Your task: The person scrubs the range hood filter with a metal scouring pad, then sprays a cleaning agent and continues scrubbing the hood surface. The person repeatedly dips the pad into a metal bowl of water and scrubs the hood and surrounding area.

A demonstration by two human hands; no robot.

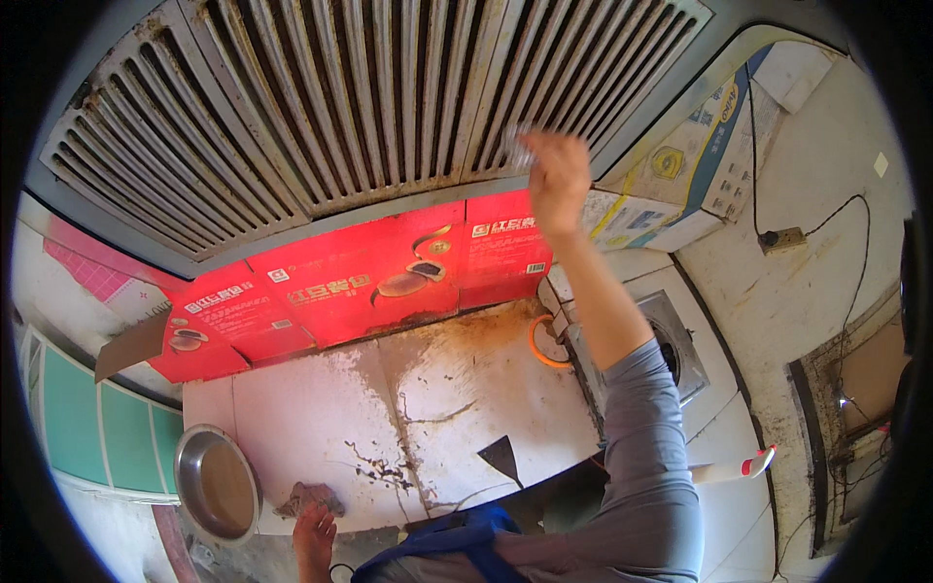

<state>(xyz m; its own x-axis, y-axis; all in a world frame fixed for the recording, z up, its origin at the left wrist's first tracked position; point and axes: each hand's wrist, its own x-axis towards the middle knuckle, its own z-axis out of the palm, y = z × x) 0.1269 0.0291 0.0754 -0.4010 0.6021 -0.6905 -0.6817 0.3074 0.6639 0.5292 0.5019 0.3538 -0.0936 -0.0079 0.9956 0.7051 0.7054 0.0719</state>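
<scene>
My right hand (557, 175) is raised and closed on a silvery scouring ball (519, 146), probably metal wire and blurred. The ball is at the lower right part of the slotted grille (379, 95) of a range hood, which has brown grime along its slats. Low on the left, my left hand (315, 528) is at the near edge of a crumpled grey-brown rag (310, 497) on the white tiled counter (291, 415). Its fingertips overlap the rag, but I cannot tell whether they grip it.
A metal basin (191, 466) of brownish liquid stands left. Red cardboard (350, 291) lines the back. Dark debris (383, 472) and a dark scraper-shaped blade (501, 458) lie on the counter. Rightward are an orange ring (539, 342), a gas stove (681, 342) and a spray bottle (729, 470).
</scene>
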